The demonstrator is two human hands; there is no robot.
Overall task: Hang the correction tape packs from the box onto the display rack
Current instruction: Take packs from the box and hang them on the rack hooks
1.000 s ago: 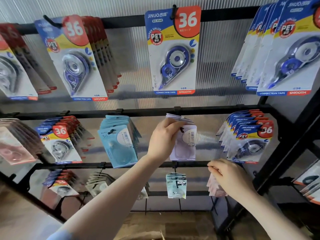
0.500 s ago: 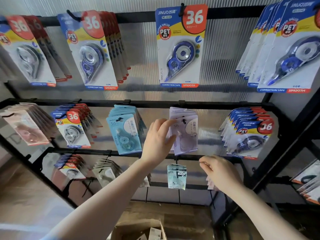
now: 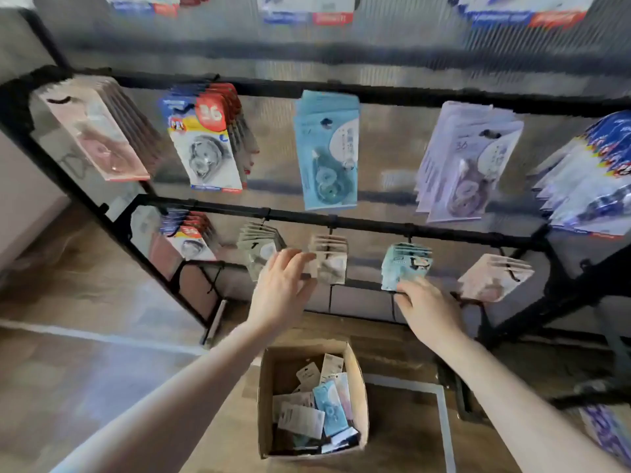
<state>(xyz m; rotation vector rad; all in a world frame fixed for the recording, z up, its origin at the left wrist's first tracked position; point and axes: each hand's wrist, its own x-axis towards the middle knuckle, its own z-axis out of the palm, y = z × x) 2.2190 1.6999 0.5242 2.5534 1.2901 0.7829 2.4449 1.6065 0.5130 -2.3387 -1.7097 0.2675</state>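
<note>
Cardboard box below, left hand spread, right hand — grip unclear — blurred packs.

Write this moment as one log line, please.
left hand: open, empty | right hand: by teal packs, grip unclear | box: packs left | rack: part filled

Black display rack before a grey ribbed backing panel. Hanging packs: pink at 10 o'clock, light blue at 12, lilac at 2. Brown cardboard box at 6 o'clock on a brown wood-grain floor.
</note>
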